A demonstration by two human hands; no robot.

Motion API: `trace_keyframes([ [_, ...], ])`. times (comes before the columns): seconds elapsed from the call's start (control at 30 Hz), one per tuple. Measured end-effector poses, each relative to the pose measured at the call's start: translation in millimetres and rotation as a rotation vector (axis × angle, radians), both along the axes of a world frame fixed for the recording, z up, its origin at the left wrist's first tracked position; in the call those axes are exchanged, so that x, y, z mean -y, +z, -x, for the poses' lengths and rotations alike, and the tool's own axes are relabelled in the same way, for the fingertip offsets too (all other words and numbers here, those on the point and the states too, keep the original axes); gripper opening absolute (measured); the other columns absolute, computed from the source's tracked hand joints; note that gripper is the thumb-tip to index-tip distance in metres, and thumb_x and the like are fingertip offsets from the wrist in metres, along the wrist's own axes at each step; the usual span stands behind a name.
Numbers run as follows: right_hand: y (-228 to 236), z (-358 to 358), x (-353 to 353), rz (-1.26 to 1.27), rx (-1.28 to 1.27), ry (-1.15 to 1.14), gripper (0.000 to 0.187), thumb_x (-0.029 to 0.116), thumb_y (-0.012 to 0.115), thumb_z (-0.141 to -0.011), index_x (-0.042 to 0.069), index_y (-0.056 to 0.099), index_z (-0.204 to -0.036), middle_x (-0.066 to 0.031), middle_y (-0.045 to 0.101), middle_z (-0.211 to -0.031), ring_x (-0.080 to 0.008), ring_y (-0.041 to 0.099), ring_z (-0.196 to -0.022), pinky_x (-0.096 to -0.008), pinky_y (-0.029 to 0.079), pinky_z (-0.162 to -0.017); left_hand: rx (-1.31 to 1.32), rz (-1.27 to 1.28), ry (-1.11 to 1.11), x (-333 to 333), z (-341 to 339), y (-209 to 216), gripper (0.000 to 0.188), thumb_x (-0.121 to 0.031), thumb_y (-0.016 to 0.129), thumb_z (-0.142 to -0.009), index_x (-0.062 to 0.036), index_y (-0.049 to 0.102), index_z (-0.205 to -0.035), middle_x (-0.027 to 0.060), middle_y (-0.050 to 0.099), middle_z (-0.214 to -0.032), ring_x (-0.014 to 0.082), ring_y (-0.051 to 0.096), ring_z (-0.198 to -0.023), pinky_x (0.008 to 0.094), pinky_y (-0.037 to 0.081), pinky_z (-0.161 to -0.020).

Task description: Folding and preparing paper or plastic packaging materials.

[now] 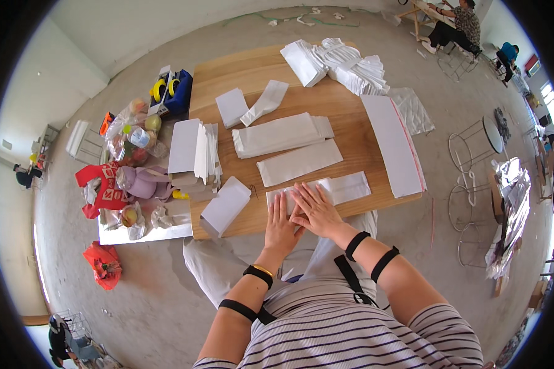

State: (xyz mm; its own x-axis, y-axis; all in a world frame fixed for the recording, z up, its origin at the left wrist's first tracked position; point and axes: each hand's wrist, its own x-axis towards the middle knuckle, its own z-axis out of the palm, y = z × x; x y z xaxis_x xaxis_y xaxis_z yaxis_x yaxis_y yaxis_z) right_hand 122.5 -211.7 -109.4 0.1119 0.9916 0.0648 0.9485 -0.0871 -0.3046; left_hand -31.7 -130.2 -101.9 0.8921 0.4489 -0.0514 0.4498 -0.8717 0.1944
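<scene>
On the surface [353, 120], a paper sleeve [349, 186] lies under the hands [317, 212] at the near edge. Behind it lie other sleeves [298, 163], then a paper heap [351, 66] at the far edge. A sheet stack [184, 146] sits at the left, a long panel [393, 146] at the right; a cap [144, 182] lies left of the stack.

white paper strip [346, 189] partly hidden beneath left hand [281, 225] and right hand [317, 211], striped shirt [345, 335] cut off by the lower edge, distant person in blue [508, 51] too small for detail, contents of red-orange bag [103, 264] unclear
</scene>
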Motion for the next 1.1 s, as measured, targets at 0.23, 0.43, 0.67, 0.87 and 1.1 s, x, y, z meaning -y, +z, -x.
trace_keyframes([
  [0.23,-4.0,0.9,1.5,-0.022,-0.016,-0.022,0.084,0.063,0.038,-0.095,0.008,0.020,-0.156,-0.0109,0.022,-0.162,-0.0277,0.016,-0.150,-0.0492,0.009,-0.122,0.093,0.030,0.036,3.2,0.8,0.2,0.095,-0.045,0.066,-0.086,-0.0064,0.017,-0.157,0.0244,0.016,-0.160,0.0410,0.013,-0.149,0.0495,0.013,-0.121],
  [0.43,-0.7,2.2,0.3,-0.009,0.110,-0.001,0.086,0.062,0.042,-0.095,0.006,0.019,-0.156,-0.0104,0.022,-0.162,-0.0266,0.016,-0.150,-0.0486,0.010,-0.122,0.222,0.081,0.147,-0.3,14.5,-6.7,0.099,-0.039,0.069,-0.084,0.0069,0.014,-0.152,0.0257,0.015,-0.159,0.0402,0.015,-0.149,0.0478,0.014,-0.121],
  [0.67,7.2,4.5,-2.2,0.003,0.008,-0.006,0.088,0.059,0.051,-0.091,0.005,0.022,-0.155,-0.0113,0.022,-0.162,-0.0269,0.016,-0.150,-0.0479,0.011,-0.122,0.551,0.445,0.245,-13.5,28.5,1.0,0.096,-0.030,0.068,-0.089,0.0040,0.007,-0.154,0.0277,0.013,-0.159,0.0429,0.015,-0.148,0.0474,0.018,-0.120],
  [0.87,3.7,12.8,-13.0,-0.042,-0.050,0.020,0.086,0.052,0.057,-0.091,0.004,0.022,-0.154,-0.0137,0.022,-0.161,-0.0293,0.018,-0.150,-0.0483,0.015,-0.121,0.622,0.486,0.283,-16.5,27.3,5.9,0.091,-0.034,0.063,-0.095,0.0017,0.005,-0.155,0.0267,0.012,-0.160,0.0407,0.014,-0.149,0.0454,0.018,-0.120],
  [1.1,45.7,-28.3,7.7,-0.223,-0.193,-0.214,0.073,0.041,0.055,-0.097,0.000,0.029,-0.151,-0.0207,0.030,-0.156,-0.0358,0.026,-0.146,-0.0486,0.021,-0.119,0.658,0.513,0.186,0.6,-10.2,44.6,0.088,-0.029,0.063,-0.094,0.0061,0.009,-0.153,0.0285,0.011,-0.159,0.0427,0.013,-0.148,0.0463,0.018,-0.120],
])
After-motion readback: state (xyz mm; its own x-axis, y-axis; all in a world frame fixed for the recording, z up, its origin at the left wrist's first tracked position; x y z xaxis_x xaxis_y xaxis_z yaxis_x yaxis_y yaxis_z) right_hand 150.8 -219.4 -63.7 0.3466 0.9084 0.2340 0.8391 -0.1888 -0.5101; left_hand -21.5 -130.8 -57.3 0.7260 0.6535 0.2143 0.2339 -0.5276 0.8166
